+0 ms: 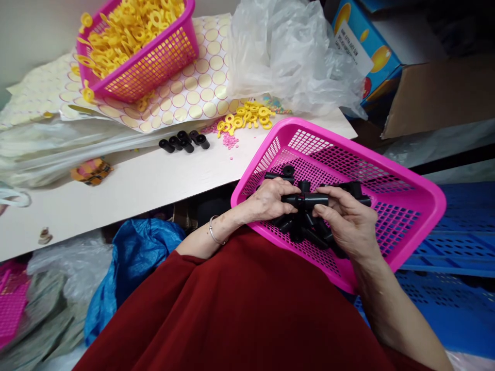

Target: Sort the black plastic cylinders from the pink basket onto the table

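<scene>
A pink mesh basket (402,196) rests on my lap and holds a heap of black plastic tubes (305,229). Both my hands are inside it. My left hand (266,201) and my right hand (348,219) are closed on the two ends of one black tube (307,198), held level above the heap. A silver bangle (212,233) circles my left wrist.
On the white table (127,190) lie several black tubes (184,141), loose yellow rings (247,116), a sheet of round stickers (185,98) and a second pink basket (154,62) full of yellow rings. Crumpled clear plastic (290,56), a cardboard box (436,93), blue crates (464,242).
</scene>
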`<state>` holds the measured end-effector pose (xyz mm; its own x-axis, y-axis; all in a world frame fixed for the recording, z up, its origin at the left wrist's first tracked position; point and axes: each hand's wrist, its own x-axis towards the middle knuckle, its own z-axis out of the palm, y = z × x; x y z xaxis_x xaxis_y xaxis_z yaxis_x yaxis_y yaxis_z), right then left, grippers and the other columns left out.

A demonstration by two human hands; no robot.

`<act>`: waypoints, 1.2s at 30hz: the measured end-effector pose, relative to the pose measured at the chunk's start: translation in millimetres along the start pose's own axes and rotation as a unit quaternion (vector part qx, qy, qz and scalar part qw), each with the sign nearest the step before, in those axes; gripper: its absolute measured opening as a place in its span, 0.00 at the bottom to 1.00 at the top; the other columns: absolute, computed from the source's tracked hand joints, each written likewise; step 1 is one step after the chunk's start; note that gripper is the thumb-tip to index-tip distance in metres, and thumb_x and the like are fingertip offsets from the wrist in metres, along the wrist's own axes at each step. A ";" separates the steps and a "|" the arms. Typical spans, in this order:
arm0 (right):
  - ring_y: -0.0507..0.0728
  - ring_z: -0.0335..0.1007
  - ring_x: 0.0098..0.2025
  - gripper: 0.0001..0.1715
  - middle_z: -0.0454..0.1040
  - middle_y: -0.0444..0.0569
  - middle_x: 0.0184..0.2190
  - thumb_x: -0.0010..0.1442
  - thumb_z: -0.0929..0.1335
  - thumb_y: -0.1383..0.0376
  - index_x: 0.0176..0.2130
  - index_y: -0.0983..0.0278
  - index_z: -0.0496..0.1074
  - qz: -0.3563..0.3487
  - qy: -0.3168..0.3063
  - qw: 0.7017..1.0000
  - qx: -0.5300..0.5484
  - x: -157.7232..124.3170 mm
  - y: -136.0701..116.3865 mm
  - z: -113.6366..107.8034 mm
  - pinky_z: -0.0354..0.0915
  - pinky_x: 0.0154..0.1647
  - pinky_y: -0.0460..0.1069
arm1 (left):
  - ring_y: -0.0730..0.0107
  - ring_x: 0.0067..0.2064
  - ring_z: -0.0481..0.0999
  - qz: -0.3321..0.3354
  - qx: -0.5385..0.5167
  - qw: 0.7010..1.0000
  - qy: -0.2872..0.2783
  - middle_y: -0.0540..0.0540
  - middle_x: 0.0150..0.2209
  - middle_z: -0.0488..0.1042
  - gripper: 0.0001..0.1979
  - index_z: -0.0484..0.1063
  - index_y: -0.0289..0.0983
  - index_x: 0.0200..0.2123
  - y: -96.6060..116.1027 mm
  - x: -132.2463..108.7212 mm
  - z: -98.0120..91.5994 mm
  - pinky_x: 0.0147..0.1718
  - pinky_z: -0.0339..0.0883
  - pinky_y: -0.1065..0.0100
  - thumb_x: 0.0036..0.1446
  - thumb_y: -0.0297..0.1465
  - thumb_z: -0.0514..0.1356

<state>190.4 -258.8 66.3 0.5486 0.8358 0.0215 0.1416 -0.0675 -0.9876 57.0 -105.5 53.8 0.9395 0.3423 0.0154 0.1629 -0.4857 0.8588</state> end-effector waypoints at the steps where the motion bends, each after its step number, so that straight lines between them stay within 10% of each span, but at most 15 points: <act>1: 0.52 0.71 0.25 0.15 0.73 0.42 0.26 0.54 0.74 0.60 0.43 0.58 0.75 0.002 -0.002 1.000 -0.001 0.0 0.0 0.4 0.73 0.29 0.50 | 0.64 0.41 0.73 -0.002 0.003 1.000 -0.003 0.48 0.35 0.78 0.14 0.80 0.39 0.40 0.2 -0.1 -0.2 0.47 0.66 0.61 0.47 0.30 0.68; 36: 0.51 0.70 0.22 0.16 0.73 0.40 0.22 0.53 0.75 0.61 0.43 0.58 0.76 -0.013 0.003 1.000 0.014 -3.5 9.6 -0.7 0.70 0.25 0.49 | 0.67 0.36 0.73 -0.002 0.000 1.000 -0.008 0.48 0.31 0.76 0.13 0.80 0.34 0.37 2.7 0.6 1.4 0.40 0.66 0.64 0.45 0.27 0.70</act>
<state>190.4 -262.7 56.9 0.5508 0.8333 0.0481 0.1323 -0.0302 -0.9908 58.4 -107.7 55.4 0.9436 0.3310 0.0031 0.1673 -0.4851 0.8583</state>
